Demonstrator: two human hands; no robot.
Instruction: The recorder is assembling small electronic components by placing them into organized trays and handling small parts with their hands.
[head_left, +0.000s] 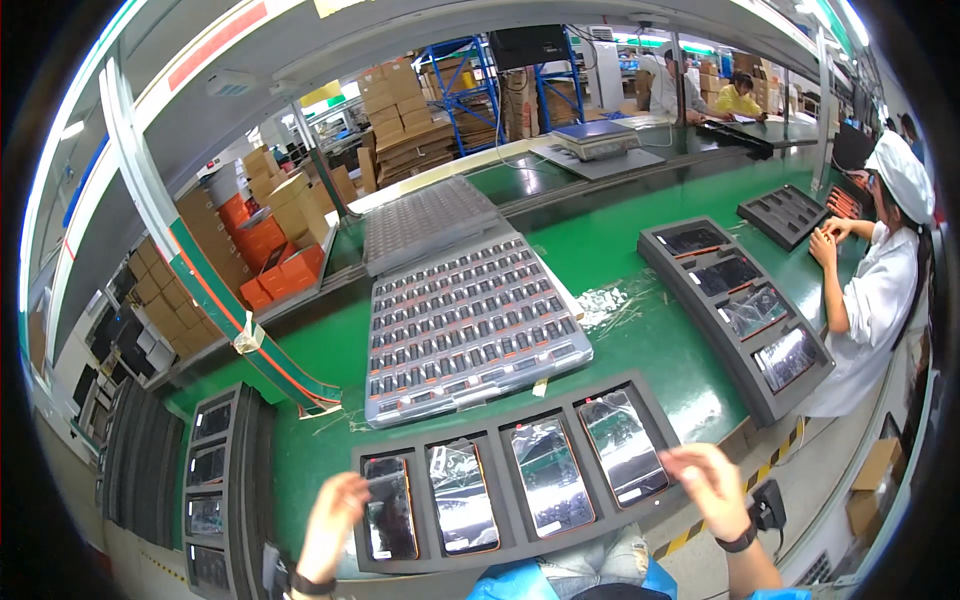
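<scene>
A dark grey foam tray [505,552] lies at the table's near edge, with its front over my lap. Its slots hold several flat smartphones, among them one at the left end [390,510], one beside it [462,495], one right of centre [548,475] and one at the right end [622,445]. Clear film glints on their dark screens. My left hand [338,508] is at the tray's left end, fingers curled against the edge. At the opposite end, my right hand [712,488] has its fingertips bent on the tray's edge. Their undersides are hidden.
Beyond the tray stands a clear plastic tray [480,385] of small dark parts. Another phone tray [740,350] lies to the right, near a co-worker [890,270] in white. Stacked foam trays [225,480] stand left, near a slanted post [215,290]. Loose film [605,305] lies mid-table.
</scene>
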